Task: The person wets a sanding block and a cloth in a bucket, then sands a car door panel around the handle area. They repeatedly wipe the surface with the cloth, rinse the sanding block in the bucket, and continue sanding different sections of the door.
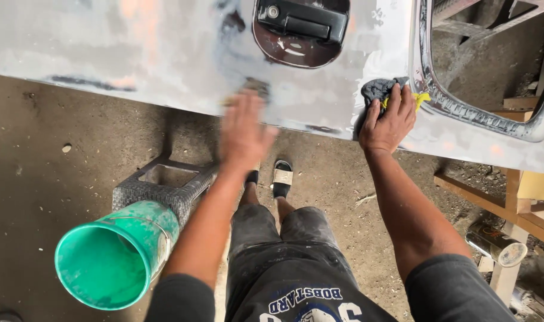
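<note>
Left hand [243, 132] flat, fingers extended, pressed on sanded grey car door panel [165, 59] below black door handle [300, 27]; motion-blurred, can't tell what's under it. Right hand [390, 119] grasps dark rag [378, 89] against panel edge. Green bucket [114, 256] at lower left.

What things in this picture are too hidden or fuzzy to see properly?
Head view only:
- Left hand: smeared by motion blur, so whatever it presses on the grey car door cannot be made out.
- Dark rag under the right hand: mostly covered by the fingers.
- Green bucket: its bottom is hidden from this angle.
- Door handle: cut off by the top edge.
- Spray can: partly hidden behind the right arm.
</note>
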